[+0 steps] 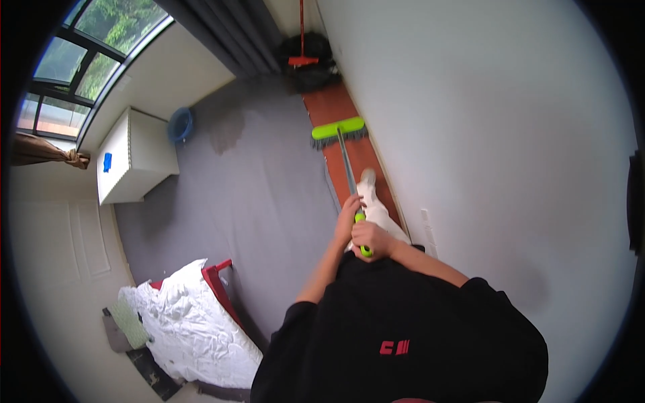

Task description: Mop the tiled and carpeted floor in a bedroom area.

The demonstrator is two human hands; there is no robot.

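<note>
A mop point(338, 128) with a flat lime-green head and grey fringe stretches out in front of me. Its head lies across the reddish-brown floor strip point(345, 168), with one end reaching over the edge of the grey floor covering. My left hand point(347, 218) is wrapped round the metal pole, just above the green grip. Closer to my body, my right hand point(373, 238) closes round the green handle end, which pokes out below the fist. One of my feet, in a pale shoe, stands on the strip beside the pole.
A white wall point(484, 134) runs close along my right. Far ahead, a red-handled tool point(303, 61) leans by black bags point(316, 80). A white-covered table point(138, 158) and blue basin point(180, 125) stand left; a red-framed bed point(218, 289) with white bedding is nearer.
</note>
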